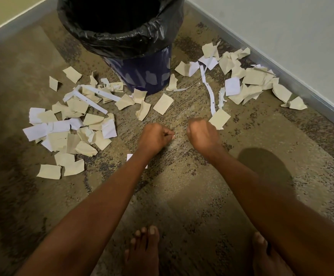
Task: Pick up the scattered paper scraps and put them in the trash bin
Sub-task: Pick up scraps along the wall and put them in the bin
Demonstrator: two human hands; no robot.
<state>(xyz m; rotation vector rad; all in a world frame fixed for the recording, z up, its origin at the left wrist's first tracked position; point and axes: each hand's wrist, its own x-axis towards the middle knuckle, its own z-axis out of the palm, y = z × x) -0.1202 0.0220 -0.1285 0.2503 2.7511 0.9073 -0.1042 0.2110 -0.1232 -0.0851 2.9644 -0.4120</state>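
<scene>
Barely begun: nearly all the paper scraps (72,124) lie on the carpet (182,186) around the trash bin (142,72).
We curl both fists, left hand (155,136) pinching a white fleck, right hand (201,134) showing nothing held.

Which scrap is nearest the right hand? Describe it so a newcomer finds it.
Start at the trash bin and come down the carpet to the right hand. The beige scrap by its knuckles lies flat and alone, at the lower end of a long white strip.
</scene>
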